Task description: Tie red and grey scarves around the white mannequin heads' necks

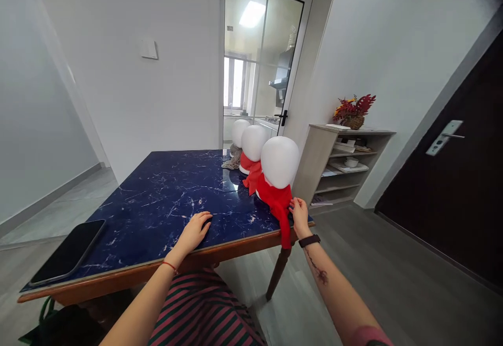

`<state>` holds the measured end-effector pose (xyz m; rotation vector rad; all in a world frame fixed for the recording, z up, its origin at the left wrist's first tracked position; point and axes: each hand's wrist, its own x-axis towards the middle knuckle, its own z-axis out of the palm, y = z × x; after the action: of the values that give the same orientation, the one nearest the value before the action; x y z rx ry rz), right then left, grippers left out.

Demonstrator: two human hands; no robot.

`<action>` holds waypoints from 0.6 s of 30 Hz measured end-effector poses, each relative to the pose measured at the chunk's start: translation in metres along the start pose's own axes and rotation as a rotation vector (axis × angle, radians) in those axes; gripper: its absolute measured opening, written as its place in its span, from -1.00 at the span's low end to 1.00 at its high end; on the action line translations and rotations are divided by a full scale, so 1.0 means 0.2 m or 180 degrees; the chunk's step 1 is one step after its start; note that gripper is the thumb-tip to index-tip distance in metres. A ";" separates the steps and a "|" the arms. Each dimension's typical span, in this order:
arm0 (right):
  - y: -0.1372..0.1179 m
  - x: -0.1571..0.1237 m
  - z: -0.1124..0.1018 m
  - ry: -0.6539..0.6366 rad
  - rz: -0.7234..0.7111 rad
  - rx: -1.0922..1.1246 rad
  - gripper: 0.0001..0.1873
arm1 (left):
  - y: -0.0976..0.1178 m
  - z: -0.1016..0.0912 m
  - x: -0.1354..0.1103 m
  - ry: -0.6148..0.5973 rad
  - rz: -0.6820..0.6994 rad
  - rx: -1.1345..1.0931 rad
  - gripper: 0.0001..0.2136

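Three white mannequin heads stand in a row at the right side of the blue marbled table. The nearest white mannequin head has a red scarf around its neck, and one end of the cloth hangs over the table's front edge. My right hand is at the scarf's right side, fingertips pinched at the cloth. Flat on the tabletop lies my left hand, fingers stretched out and holding nothing. Behind are a middle mannequin head with red cloth and a far mannequin head with grey-brown cloth.
A black phone lies at the table's left front corner. Beyond the table is a glass door. To the right stand a low shelf with a flower basket on top and a dark door.
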<state>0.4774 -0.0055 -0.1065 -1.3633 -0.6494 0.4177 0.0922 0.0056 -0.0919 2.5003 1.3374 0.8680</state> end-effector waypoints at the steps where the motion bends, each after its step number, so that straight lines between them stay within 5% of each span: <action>1: 0.00 0.06 0.00 0.0017 -0.0002 -0.0022 -0.62 | 0.00 0.00 0.00 0.0003 0.0001 0.0004 -0.72; 9: 0.02 0.42 0.08 0.0138 -0.0091 -0.0276 -0.68 | -0.05 0.03 0.00 0.0062 -0.0092 -0.0118 -0.71; 14: 0.04 0.46 0.12 0.0115 -0.0231 -0.0481 -0.57 | -0.04 0.02 0.02 0.0066 -0.0259 -0.0189 -0.75; 18: 0.06 0.45 0.12 0.0172 -0.0409 -0.0692 -0.61 | 0.07 0.08 0.12 0.0099 -0.0417 -0.0272 -0.78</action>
<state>0.5317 0.0708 -0.0995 -1.5230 -0.7496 0.2106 0.1208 0.0188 -0.0889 2.3155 1.4241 0.9185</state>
